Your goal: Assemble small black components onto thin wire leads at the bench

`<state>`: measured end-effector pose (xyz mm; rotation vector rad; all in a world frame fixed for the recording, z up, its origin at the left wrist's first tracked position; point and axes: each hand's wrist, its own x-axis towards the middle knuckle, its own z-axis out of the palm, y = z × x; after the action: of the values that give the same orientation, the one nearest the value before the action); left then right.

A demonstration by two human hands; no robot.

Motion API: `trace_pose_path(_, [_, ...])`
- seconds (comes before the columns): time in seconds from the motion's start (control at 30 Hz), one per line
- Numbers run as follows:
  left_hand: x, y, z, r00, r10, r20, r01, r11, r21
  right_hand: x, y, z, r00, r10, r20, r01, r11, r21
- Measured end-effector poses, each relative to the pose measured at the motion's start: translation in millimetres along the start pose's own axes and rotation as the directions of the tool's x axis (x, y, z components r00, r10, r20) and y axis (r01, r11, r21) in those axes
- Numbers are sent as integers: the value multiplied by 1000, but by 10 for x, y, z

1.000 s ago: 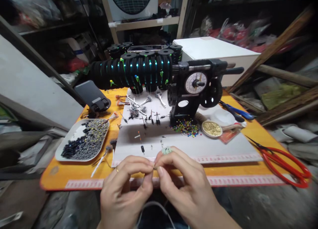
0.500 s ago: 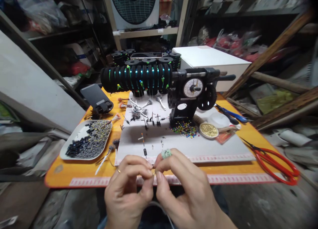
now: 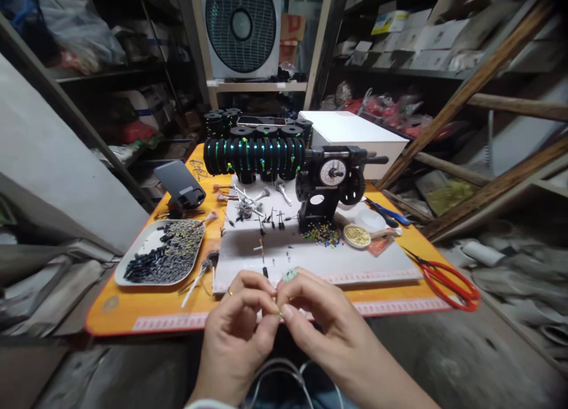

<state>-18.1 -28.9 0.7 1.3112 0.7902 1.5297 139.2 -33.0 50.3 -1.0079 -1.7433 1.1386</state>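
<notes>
My left hand (image 3: 242, 326) and my right hand (image 3: 326, 323) meet fingertip to fingertip just in front of the table's near edge. Both are closed in a pinch around something tiny, mostly hidden by the fingers; its kind cannot be made out. A ring shows on a left finger, and green patterned tape (image 3: 290, 275) wraps a right finger. Below the hands hangs a pale looped cord (image 3: 284, 364). Just beyond the fingertips, on a white board (image 3: 239, 252), lie a small black cylinder on a thin stem (image 3: 265, 271) and a few tiny metal pieces (image 3: 288, 257).
A white tray (image 3: 122, 276) of black and grey pieces stands left, near a phone stand (image 3: 180, 184). A black winding machine (image 3: 319, 202) carries a row of spools (image 3: 255, 156). Coloured beads (image 3: 322, 234), a dish of gold bits (image 3: 357, 237), pliers (image 3: 390, 212) and red-handled scissors (image 3: 448, 284) lie right.
The camera view has tilted up and shifted, so the table things sit differently in frame. My hands stay pinched together; the small yellowish bit between the fingertips is less visible now.
</notes>
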Motion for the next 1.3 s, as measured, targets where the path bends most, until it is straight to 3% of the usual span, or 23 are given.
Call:
trace_pose_path(0.13, [-40,-4,-7,999,-12,-45,12,1000,1,34,32,35,999,-38,-11,36,986,-161])
trace_pose_path(0.27, [-45,-38,-9,992,9,-127,-9,1000,-5,61,119,17,982,-176,-67,144,931,-336])
trace_pose_path(0.4, [17,-85,-50,992,-45,-119,42,999,-23,102,191,-60,947,-322,-23,299,902,-312])
trace_pose_path(0.53, [47,-125,-70,994,-106,-37,104,993,-60,165,274,-126,895,-446,-4,423,850,-314])
trace_pose_path(0.6, [36,-135,-47,986,-152,-67,146,986,-85,191,317,-135,889,-458,22,433,823,-366])
trace_pose_path(0.73, [4,-152,11,941,-251,-227,220,964,-152,218,402,-99,870,-488,71,455,740,-496])
trace_pose_path(0.83, [1,-175,9,947,-252,-198,231,965,-121,222,469,-56,859,-504,85,462,696,-550])
trace_pose_path(1.0, [14,-208,-12,938,-263,-225,240,962,-127,230,535,-48,880,-469,76,439,741,-508])
trace_pose_path(1.13, [32,-185,17,937,-299,-179,271,949,-161,234,547,-84,881,-472,45,439,777,-451])
trace_pose_path(1.3, [29,-142,98,906,-319,-279,284,946,-160,197,562,-122,870,-491,36,450,763,-465])
